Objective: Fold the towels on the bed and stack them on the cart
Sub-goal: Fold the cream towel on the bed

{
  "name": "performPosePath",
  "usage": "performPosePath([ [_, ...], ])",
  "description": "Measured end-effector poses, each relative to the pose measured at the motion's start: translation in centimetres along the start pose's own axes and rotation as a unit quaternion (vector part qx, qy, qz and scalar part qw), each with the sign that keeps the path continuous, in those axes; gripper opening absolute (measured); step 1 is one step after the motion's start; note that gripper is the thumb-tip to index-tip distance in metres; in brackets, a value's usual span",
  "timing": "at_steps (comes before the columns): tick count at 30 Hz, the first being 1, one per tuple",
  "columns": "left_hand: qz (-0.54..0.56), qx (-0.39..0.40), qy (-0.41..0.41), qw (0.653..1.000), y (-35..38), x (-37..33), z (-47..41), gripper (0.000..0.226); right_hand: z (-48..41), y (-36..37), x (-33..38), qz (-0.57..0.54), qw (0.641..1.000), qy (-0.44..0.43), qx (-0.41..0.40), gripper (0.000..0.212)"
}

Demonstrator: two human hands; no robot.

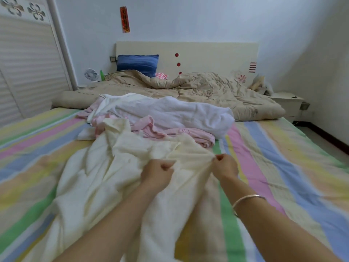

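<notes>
The bed [283, 167] is covered in stripes of pink, blue, green and yellow. A cream towel [98, 176] lies crumpled on it, running from the near edge up to the fingers [166, 166], which pinch its far edge. Just beyond the fingers a pink towel [170, 132] lies bunched, touching the cream one. A white towel [170, 112] is heaped against it farther off. Well beyond the fingers, a rumpled beige quilt [207, 87] spreads across the bed's head end, with a blue pillow [137, 63] propped at its far left.
</notes>
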State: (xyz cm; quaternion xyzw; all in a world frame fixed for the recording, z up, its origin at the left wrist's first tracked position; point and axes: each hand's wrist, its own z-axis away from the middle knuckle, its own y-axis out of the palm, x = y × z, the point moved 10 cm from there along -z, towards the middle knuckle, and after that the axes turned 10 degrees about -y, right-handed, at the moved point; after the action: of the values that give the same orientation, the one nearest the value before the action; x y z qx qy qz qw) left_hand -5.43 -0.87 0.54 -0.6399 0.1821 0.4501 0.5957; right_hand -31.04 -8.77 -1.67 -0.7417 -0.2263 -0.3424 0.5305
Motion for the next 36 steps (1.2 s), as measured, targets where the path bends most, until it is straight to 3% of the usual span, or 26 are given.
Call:
performPosePath([
  [3,0.241,0.173,0.040,0.954,8.2,-8.6,5.9,0.027,1.3,-11.5,-6.7,0.017,0.994,0.039,-0.102,0.021],
  [5,0.297,0.305,0.016,0.905,14.9,-12.8,11.2,0.029,3.6,-19.0,-11.8,0.043,0.985,0.074,-0.151,0.018],
  [8,0.276,0.456,0.031,0.846,24.1,-15.7,19.4,0.031,8.1,-28.6,-18.9,0.117,0.971,0.131,-0.163,0.016],
  [11,0.190,0.507,0.074,0.838,29.1,-15.7,25.8,0.023,12.5,-33.6,-23.9,0.175,0.963,0.169,-0.119,0.012],
  [12,0.181,0.496,0.077,0.846,29.5,-15.4,26.7,0.020,13.7,-34.2,-25.0,0.183,0.961,0.180,-0.102,0.009],
  [14,0.185,0.430,0.071,0.881,28.8,-14.2,26.4,0.026,15.1,-35.0,-26.1,0.190,0.960,0.182,-0.099,0.034],
  [17,0.095,0.251,0.098,0.958,24.5,-11.2,23.6,0.032,14.8,-34.0,-23.2,0.189,0.973,0.074,-0.113,0.038],
  [20,-0.047,0.128,0.114,0.984,20.1,-8.0,22.1,0.031,14.1,-29.5,-18.5,0.140,0.987,-0.013,-0.084,0.044],
  [22,-0.131,0.095,0.128,0.978,18.5,-5.8,21.2,0.028,14.2,-25.1,-16.7,0.152,0.988,-0.016,0.003,0.068],
  [24,-0.205,0.128,0.142,0.960,18.3,-3.7,21.1,0.034,14.8,-21.9,-16.1,0.219,0.973,-0.022,0.072,0.081],
  [27,-0.269,0.187,0.152,0.933,19.2,-1.2,21.6,0.054,15.8,-23.1,-17.1,0.192,0.981,0.010,0.031,0.064],
  [29,-0.298,0.161,0.177,0.924,18.9,-1.1,21.7,0.048,17.1,-25.9,-18.3,0.167,0.985,0.038,-0.016,0.044],
  [32,-0.272,0.138,0.164,0.938,18.2,-1.5,21.0,0.040,20.2,-32.4,-21.2,0.210,0.969,0.070,-0.109,0.023],
  [34,-0.297,0.113,0.159,0.935,17.9,-2.3,21.0,0.040,22.8,-36.3,-24.8,0.247,0.952,0.136,-0.118,0.027],
  [36,-0.354,0.064,0.168,0.918,17.8,-3.5,21.5,0.033,25.3,-38.3,-28.9,0.287,0.930,0.223,-0.058,0.054],
])
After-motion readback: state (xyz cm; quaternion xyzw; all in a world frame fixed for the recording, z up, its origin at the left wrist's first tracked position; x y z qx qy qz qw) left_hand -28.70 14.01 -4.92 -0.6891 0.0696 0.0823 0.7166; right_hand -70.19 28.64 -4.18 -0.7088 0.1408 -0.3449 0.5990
